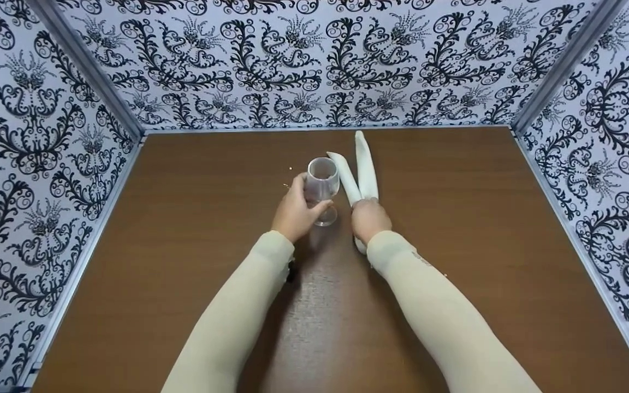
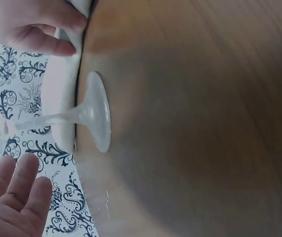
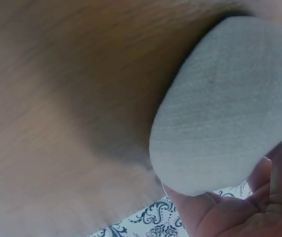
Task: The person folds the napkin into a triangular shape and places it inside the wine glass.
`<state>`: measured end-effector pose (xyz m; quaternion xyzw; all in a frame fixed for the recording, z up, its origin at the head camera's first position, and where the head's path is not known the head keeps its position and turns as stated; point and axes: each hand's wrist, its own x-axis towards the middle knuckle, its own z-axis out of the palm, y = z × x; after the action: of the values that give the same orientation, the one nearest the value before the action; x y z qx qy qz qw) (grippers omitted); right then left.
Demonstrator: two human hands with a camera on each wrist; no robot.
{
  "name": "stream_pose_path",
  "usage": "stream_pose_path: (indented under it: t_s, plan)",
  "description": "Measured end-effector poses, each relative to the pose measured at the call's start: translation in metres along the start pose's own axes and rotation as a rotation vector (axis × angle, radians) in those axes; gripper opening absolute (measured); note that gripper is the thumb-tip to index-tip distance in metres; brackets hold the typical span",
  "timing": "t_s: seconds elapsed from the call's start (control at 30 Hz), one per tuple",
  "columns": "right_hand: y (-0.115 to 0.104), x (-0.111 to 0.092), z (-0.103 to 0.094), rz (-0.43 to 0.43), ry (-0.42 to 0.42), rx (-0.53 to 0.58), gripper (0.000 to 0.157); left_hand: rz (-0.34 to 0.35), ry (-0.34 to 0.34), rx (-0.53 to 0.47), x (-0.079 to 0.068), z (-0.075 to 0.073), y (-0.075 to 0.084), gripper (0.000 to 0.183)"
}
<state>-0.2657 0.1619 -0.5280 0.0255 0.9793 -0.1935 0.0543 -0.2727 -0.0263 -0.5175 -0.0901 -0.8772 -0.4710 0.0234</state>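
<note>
My left hand point(image 1: 294, 210) has its thumb and fingers about a clear stemmed wine glass point(image 1: 321, 185), held upright. In the left wrist view, the glass's foot point(image 2: 97, 112) is near the tabletop; whether it touches is unclear. Some fingers point(image 2: 24, 185) of this hand stand fairly straight beside the stem. To the right, my right hand point(image 1: 370, 219) grips a rolled white cloth point(image 1: 366, 169), folded so that two long ends spread away in a V. The rounded fold of the cloth point(image 3: 224, 108) fills much of the right wrist view. The glass stands just left of the cloth.
A brown wooden tabletop point(image 1: 211, 185) lies under both hands. White panels with a black scroll pattern point(image 1: 292, 60) enclose it at the back and both sides, joined by grey metal posts point(image 1: 571, 63). Small pale specks point(image 1: 287, 184) lie left of the glass.
</note>
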Motion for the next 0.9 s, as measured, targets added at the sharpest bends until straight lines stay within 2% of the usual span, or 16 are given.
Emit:
stream_pose_path:
  t_s: [0.2, 0.3, 0.4, 0.53, 0.63, 0.9]
  plan:
    - [0.0, -0.001, -0.002, 0.032, -0.005, 0.011, 0.032, -0.026, -0.133, 0.159, 0.001, -0.006, -0.014, 0.076]
    - [0.001, 0.0, -0.004, 0.015, -0.021, -0.003, 0.031, -0.055, -0.263, 0.298, -0.002, -0.009, -0.02, 0.082]
    - [0.004, 0.001, -0.004, -0.026, -0.035, -0.031, 0.027, -0.089, -0.429, 0.435, -0.007, -0.011, -0.023, 0.096]
    - [0.006, 0.003, -0.005, -0.047, -0.06, -0.021, 0.024, -0.105, -0.593, 0.534, -0.017, -0.012, -0.021, 0.109]
    - [0.007, 0.004, -0.006, -0.039, -0.071, -0.009, 0.023, -0.102, -0.65, 0.564, -0.023, -0.013, -0.017, 0.11]
    - [0.008, 0.003, -0.007, -0.047, -0.061, -0.11, 0.025, -0.144, -0.714, 0.587, -0.026, -0.013, -0.014, 0.108]
